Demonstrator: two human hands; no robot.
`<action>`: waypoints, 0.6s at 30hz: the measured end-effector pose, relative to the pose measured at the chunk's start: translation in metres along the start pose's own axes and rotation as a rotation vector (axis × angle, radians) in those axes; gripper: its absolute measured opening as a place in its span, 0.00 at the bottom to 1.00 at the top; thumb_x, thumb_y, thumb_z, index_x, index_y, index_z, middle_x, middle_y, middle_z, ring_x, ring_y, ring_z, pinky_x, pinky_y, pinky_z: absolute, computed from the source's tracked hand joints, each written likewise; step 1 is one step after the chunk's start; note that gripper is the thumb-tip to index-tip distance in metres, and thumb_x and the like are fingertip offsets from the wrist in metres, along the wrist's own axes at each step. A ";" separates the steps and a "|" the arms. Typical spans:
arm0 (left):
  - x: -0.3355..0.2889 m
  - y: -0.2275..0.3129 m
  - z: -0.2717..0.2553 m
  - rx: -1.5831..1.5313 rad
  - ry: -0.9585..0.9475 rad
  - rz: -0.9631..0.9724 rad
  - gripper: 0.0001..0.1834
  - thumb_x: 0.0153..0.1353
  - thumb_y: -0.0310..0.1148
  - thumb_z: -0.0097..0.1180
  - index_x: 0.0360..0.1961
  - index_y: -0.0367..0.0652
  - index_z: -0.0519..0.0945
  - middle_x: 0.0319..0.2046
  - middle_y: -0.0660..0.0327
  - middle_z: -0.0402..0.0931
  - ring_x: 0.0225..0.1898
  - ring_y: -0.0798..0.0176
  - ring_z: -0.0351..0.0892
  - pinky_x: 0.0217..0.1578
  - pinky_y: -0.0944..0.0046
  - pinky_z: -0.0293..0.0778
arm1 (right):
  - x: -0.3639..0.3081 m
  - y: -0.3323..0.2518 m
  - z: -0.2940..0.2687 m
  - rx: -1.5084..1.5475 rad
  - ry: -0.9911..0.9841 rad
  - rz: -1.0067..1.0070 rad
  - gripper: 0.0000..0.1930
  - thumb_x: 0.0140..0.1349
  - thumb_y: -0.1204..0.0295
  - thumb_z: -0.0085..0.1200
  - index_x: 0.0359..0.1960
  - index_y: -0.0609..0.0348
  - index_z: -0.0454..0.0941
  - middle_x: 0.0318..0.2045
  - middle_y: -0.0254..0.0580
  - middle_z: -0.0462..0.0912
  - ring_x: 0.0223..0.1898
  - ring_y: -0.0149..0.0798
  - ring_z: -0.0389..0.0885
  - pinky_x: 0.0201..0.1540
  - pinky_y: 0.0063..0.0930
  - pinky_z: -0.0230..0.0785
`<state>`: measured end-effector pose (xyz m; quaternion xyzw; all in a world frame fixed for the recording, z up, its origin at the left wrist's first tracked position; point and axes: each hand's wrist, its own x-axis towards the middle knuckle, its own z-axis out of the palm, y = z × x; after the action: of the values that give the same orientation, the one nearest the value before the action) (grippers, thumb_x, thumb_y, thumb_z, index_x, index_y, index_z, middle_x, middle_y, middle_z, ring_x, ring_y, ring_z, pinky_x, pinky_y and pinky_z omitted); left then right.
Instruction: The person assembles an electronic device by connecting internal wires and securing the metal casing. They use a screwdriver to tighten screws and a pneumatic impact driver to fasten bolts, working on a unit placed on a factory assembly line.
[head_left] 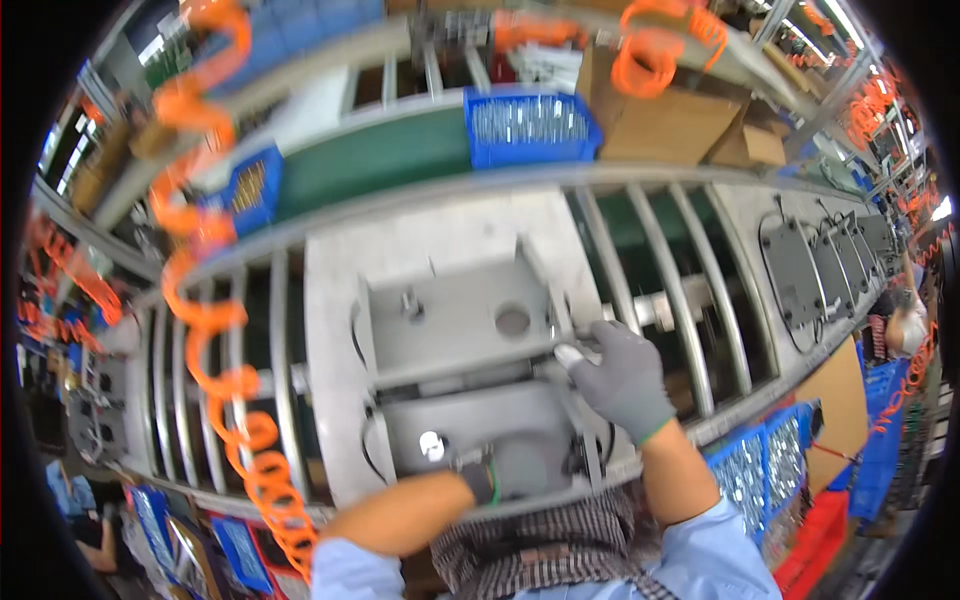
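Two grey sheet-metal housings lie one behind the other on a pale board: the far housing (455,310) and the near housing (420,425). Both have upright side walls and black cables at their sides; a round hole shows in the far one. My right hand (622,380), in a grey glove, has its fingers closed at the near right corner of the far housing. Over the floor of the near housing is my left hand (530,465), also gloved. Motion smears its fingers, so I cannot tell whether it holds anything.
Metal rollers (670,290) flank the board on the line. An orange coiled hose (215,315) hangs at the left. Behind stand a blue bin of metal parts (530,128) and a cardboard box (665,115). More grey housings (795,275) lie farther right, near another person (908,325).
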<state>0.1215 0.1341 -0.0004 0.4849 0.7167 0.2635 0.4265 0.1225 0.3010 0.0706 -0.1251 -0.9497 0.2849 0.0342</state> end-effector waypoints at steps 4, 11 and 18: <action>-0.026 0.019 -0.065 -0.239 0.067 -0.258 0.22 0.61 0.51 0.58 0.38 0.40 0.82 0.32 0.54 0.80 0.35 0.59 0.79 0.38 0.62 0.75 | 0.099 -0.011 0.074 -0.178 0.007 -0.133 0.34 0.58 0.54 0.53 0.63 0.60 0.65 0.58 0.56 0.71 0.58 0.54 0.70 0.59 0.45 0.64; 0.084 0.025 -0.318 0.973 1.482 -0.045 0.41 0.48 0.41 0.68 0.63 0.44 0.66 0.61 0.43 0.61 0.61 0.39 0.61 0.61 0.42 0.58 | 0.104 0.004 0.064 -0.192 -0.137 0.010 0.38 0.53 0.65 0.59 0.65 0.64 0.60 0.53 0.53 0.74 0.55 0.50 0.74 0.54 0.40 0.70; 0.151 -0.005 -0.419 1.387 1.301 -0.225 0.34 0.48 0.45 0.68 0.57 0.48 0.72 0.44 0.54 0.72 0.50 0.46 0.73 0.50 0.42 0.69 | 0.106 0.023 0.095 -0.068 0.149 -0.276 0.29 0.55 0.65 0.57 0.58 0.61 0.68 0.53 0.54 0.75 0.54 0.51 0.73 0.54 0.44 0.67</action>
<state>-0.2686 0.2857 0.1504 0.3164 0.8522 -0.0445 -0.4143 0.0126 0.2962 -0.0219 -0.0152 -0.9618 0.2353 0.1393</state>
